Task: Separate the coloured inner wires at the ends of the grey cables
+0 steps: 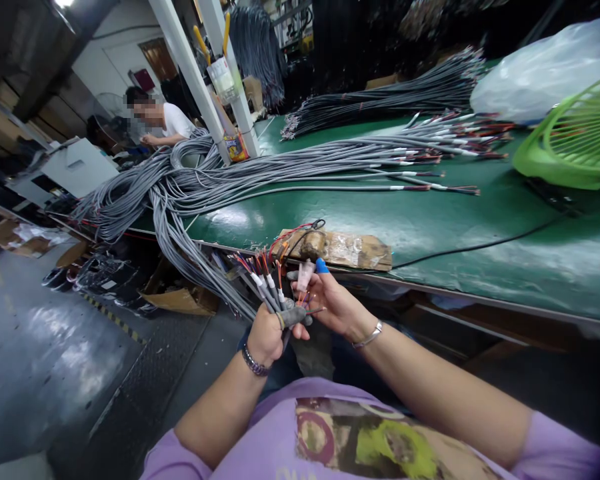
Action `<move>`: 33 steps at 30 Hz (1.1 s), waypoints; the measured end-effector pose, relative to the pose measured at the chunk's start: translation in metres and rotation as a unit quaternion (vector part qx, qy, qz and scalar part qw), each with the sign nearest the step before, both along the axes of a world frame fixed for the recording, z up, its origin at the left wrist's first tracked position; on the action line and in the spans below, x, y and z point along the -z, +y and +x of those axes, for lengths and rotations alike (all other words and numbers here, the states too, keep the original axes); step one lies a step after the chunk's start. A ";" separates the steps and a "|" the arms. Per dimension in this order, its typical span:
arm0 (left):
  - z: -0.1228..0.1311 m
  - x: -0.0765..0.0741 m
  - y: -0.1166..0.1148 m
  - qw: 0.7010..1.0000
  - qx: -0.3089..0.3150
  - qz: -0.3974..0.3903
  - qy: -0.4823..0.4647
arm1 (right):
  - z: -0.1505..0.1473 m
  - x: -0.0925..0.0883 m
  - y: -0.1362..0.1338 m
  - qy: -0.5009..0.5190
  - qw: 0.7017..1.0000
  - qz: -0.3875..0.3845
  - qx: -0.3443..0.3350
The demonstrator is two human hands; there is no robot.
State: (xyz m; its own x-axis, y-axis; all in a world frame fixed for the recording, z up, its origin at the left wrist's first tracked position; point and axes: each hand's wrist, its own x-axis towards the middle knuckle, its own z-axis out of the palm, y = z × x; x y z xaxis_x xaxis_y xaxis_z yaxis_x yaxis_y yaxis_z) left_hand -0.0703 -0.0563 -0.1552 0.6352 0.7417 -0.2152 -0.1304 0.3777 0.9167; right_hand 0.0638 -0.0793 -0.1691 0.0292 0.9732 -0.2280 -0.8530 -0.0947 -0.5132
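My left hand (269, 333) is closed in a fist round a bundle of grey cables (260, 283) whose stripped ends show red, orange and white wires fanning upward. My right hand (330, 300) is just right of it, fingers curled, pinching thin coloured wire ends of the same bundle; its index finger wears a blue finger cot (321, 265) and other fingers have pale covers. The bundle runs down and left from a long mass of grey cables (180, 180) draped over the green table (480, 233) edge. Both hands are below the table's front edge, above my lap.
A taped brown block (340, 248) with red and black wires sits on the table edge above my hands. More cable bundles (395, 97) lie farther back. A green plastic basket (575, 137) and clear bag (545, 67) are at right. Another person (165, 120) sits far left. Boxes clutter the floor.
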 end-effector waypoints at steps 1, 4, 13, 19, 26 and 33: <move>-0.002 0.001 -0.003 1.000 -0.004 0.008 -0.001 | 0.001 0.000 -0.001 0.000 1.000 0.000 -0.007; -0.006 0.003 -0.010 0.999 -0.026 0.037 -0.007 | 0.003 0.000 -0.004 -0.021 1.000 0.018 0.006; -0.001 -0.003 -0.008 0.997 -0.057 0.045 -0.036 | 0.004 0.002 -0.005 -0.041 0.999 0.019 0.020; 0.008 -0.003 -0.003 0.997 -0.062 0.018 -0.049 | 0.004 0.006 -0.002 -0.041 0.998 0.038 0.017; 0.014 0.001 -0.001 0.996 -0.075 0.015 -0.040 | 0.003 0.006 -0.002 -0.051 0.997 0.043 0.029; 0.013 0.003 -0.002 0.997 -0.078 0.013 -0.017 | 0.001 0.004 -0.001 -0.047 0.997 0.031 0.049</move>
